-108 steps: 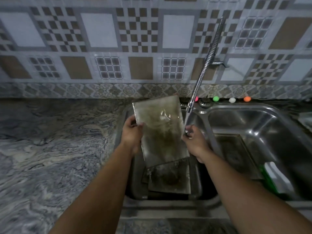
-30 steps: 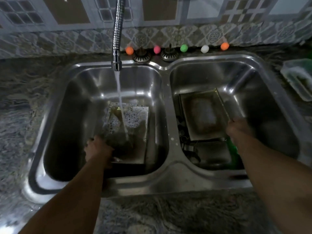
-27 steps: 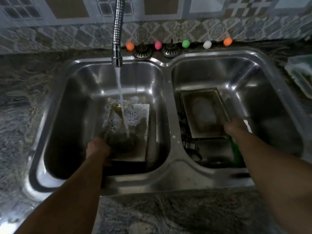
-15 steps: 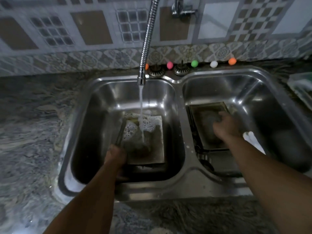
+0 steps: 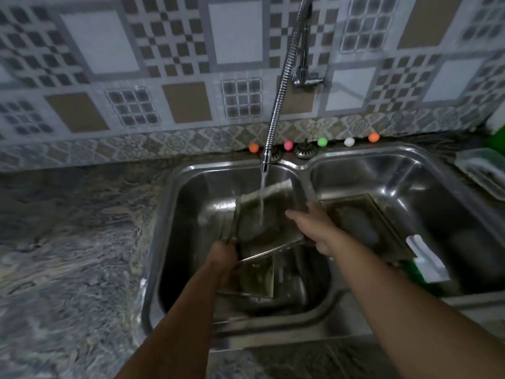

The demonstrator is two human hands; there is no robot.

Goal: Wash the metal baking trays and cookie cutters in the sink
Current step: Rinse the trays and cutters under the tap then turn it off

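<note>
I hold a stained metal baking tray (image 5: 262, 222) tilted up in the left basin of the double sink (image 5: 175, 214), under the running water from the flexible tap (image 5: 278, 99). My left hand (image 5: 222, 255) grips its near left corner. My right hand (image 5: 314, 228) holds its right edge, fingers spread over the rim. A second tray (image 5: 258, 280) lies flat below it in the left basin. A third tray (image 5: 363, 225) rests in the right basin. No cookie cutters can be made out.
A green and white object (image 5: 423, 263) lies in the right basin by the third tray. Several small coloured balls (image 5: 322, 141) line the sink's back ledge. A clear plastic container (image 5: 483, 173) sits at the right. Marbled stone counter (image 5: 68, 242) spreads to the left.
My right hand left the tray in the right basin and moved over to the left basin. Both hands have lifted and tilted the soapy tray up under the water stream.
</note>
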